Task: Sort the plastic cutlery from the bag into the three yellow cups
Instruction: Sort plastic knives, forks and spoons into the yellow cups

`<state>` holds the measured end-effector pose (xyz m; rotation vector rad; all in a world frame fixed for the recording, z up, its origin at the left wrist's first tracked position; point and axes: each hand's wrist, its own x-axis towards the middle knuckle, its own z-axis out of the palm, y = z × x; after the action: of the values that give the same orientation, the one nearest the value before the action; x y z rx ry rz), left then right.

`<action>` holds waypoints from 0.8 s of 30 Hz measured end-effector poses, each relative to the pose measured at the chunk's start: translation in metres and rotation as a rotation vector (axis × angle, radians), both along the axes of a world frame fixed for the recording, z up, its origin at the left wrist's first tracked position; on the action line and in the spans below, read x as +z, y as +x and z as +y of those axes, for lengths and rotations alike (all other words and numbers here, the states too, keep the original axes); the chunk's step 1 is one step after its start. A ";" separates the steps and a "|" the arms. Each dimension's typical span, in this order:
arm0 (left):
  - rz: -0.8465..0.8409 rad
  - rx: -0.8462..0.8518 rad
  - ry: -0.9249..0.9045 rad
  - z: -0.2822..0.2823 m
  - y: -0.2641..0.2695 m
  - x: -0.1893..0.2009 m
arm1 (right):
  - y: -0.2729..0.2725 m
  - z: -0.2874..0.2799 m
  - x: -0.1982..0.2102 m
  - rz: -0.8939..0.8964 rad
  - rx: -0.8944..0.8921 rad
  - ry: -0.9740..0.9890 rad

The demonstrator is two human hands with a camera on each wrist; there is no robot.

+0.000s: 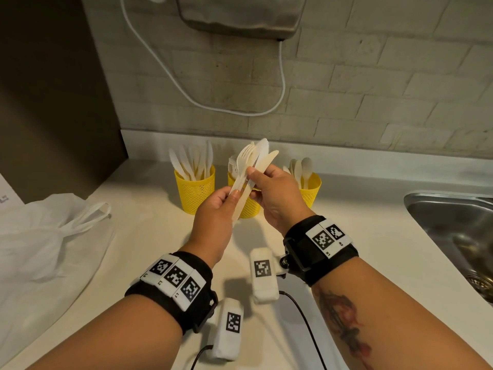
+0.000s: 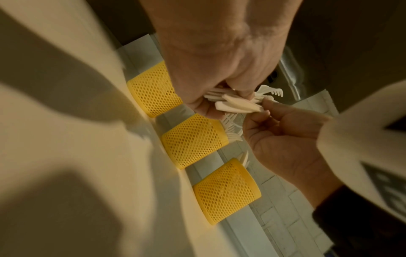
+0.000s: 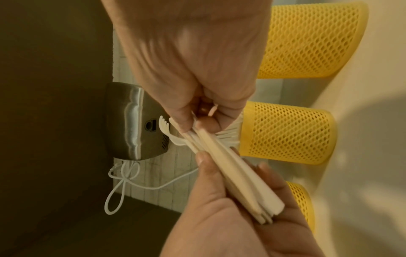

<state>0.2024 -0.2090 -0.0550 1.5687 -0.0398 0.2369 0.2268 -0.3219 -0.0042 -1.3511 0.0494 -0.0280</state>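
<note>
Three yellow mesh cups stand in a row by the wall: the left cup [image 1: 194, 189] holds knives, the middle cup [image 1: 250, 209] holds forks and is partly hidden by my hands, and the right cup [image 1: 310, 193] holds spoons. My left hand [image 1: 231, 198] grips a bundle of white forks and knives [image 1: 253, 160] by the handles, above the middle cup. My right hand [image 1: 253, 182] pinches the same bundle higher up. In the right wrist view the handles [image 3: 237, 182] lie across the left palm [image 3: 230, 231]. The white plastic bag [image 1: 40, 236] lies crumpled at the left.
A steel sink [image 1: 453, 225] is set into the counter at the right. On the brick wall hangs a metal hand dryer [image 1: 240, 14] with a looping white cable [image 1: 237, 109]. A dark cabinet side [image 1: 40, 102] closes off the left. Black cables [image 1: 301, 311] trail from my wrist cameras.
</note>
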 end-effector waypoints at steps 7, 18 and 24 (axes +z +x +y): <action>0.057 -0.019 -0.042 -0.006 -0.004 0.005 | 0.002 -0.001 0.004 0.014 0.032 -0.024; 0.015 0.153 0.049 -0.003 -0.001 0.001 | 0.004 0.010 -0.003 -0.118 0.052 -0.223; 0.084 0.254 -0.261 0.005 -0.002 -0.003 | 0.032 0.034 0.032 -0.165 -0.012 -0.114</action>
<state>0.2000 -0.2045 -0.0583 1.3198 0.2485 0.3606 0.2589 -0.2883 0.0274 -1.4585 -0.0841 -0.1540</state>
